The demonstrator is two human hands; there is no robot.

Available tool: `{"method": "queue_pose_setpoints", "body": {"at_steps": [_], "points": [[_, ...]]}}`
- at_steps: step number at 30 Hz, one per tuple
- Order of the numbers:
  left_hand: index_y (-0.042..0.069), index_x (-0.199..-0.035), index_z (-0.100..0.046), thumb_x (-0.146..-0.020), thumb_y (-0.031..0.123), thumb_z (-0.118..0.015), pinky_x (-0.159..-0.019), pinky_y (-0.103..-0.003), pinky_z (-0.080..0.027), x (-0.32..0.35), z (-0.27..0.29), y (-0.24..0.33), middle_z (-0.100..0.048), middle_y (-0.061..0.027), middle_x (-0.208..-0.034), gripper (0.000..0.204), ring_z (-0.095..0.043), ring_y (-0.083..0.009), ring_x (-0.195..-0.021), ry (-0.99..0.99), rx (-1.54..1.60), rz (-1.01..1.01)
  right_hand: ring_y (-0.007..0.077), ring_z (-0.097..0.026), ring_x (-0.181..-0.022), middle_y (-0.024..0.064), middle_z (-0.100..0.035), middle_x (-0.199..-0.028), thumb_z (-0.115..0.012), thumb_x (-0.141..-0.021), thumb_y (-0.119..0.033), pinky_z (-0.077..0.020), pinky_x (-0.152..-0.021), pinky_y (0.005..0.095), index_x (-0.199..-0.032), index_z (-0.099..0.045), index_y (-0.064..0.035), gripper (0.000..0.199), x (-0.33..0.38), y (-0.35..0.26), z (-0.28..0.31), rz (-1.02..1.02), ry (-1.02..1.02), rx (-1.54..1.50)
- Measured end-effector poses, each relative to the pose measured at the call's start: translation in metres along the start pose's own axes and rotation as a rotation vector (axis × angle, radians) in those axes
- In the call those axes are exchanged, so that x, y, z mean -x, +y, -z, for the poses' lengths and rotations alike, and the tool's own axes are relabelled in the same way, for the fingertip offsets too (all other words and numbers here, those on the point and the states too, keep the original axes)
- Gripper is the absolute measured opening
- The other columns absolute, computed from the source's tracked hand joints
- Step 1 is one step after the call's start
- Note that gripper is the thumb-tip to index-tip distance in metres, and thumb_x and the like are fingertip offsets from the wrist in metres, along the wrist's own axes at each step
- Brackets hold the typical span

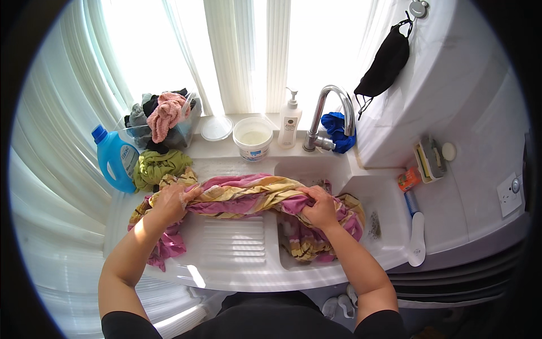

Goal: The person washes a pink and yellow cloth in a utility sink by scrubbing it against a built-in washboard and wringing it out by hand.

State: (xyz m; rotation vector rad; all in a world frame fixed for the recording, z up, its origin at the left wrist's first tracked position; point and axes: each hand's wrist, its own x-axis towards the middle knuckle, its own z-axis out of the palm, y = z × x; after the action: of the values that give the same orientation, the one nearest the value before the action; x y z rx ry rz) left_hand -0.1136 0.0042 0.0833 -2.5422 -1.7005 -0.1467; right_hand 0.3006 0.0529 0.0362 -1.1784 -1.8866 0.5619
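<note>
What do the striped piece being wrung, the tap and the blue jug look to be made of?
Striped cloth: soft woven fabric, probably cotton, matte; it twists and bunches between the left hand and right hand. Tap: polished metal, likely chromed; it shows bright mirror-like highlights. Blue jug: moulded plastic, slightly glossy, with a screw cap.

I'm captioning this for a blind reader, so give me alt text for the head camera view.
Two bare hands, left hand and right hand, grip a twisted pink-and-yellow striped cloth across a white ribbed washboard sink. Behind it stand a blue detergent bottle, a clear bin of laundry, a white tub and a chrome tap.
</note>
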Motion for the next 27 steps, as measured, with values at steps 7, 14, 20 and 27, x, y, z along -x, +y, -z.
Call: {"method": "queue_pose_setpoints", "body": {"at_steps": [7,14,20,27], "points": [[0.016,-0.13,-0.057,-0.065,0.015,-0.074,-0.076,-0.048,-0.046,0.041,-0.027,0.061,-0.058,-0.0148,-0.09,0.067,-0.059,-0.0356,-0.088,0.15,0.085,0.111,0.0301,-0.062,-0.098,0.0097,-0.061,-0.104,-0.076,-0.074,-0.018,-0.0523,-0.081,0.0425,-0.12,-0.064,-0.0116,0.048,0.033,-0.078,-0.125,0.065,-0.039,0.055],[0.006,-0.14,-0.05,-0.079,0.046,-0.073,-0.09,-0.048,-0.046,-0.006,-0.027,0.061,-0.063,-0.0239,-0.115,0.076,-0.061,-0.0374,-0.106,0.375,0.271,0.306,0.0399,-0.061,-0.11,0.0235,-0.056,-0.131,-0.073,-0.074,-0.057,-0.0512,-0.088,0.0464,-0.128,-0.061,-0.0119,0.071,-0.044,-0.061,-0.087,-0.286,-0.044,0.102],[0.004,-0.135,-0.055,-0.089,0.052,-0.064,-0.095,-0.044,-0.046,-0.065,-0.034,0.078,-0.066,-0.0249,-0.115,0.067,-0.06,-0.0395,-0.112,-0.028,0.532,0.665,0.0389,-0.052,-0.125,0.0227,-0.058,-0.129,-0.067,-0.07,-0.067,-0.0408,-0.103,0.0509,-0.13,-0.059,-0.0075,0.086,-0.065,-0.028,-0.148,-0.487,-0.412,0.144],[-0.003,-0.135,-0.051,-0.089,0.053,-0.06,-0.078,-0.045,-0.044,0.022,-0.071,0.103,-0.065,-0.0183,-0.097,0.073,-0.06,-0.0369,-0.089,0.514,0.549,0.045,0.0391,-0.043,-0.122,0.0183,-0.043,-0.132,-0.081,-0.06,-0.051,-0.0342,-0.1,0.0572,-0.14,-0.041,-0.0068,0.1,0.068,-0.077,-0.112,0.375,-0.104,0.271]]}}
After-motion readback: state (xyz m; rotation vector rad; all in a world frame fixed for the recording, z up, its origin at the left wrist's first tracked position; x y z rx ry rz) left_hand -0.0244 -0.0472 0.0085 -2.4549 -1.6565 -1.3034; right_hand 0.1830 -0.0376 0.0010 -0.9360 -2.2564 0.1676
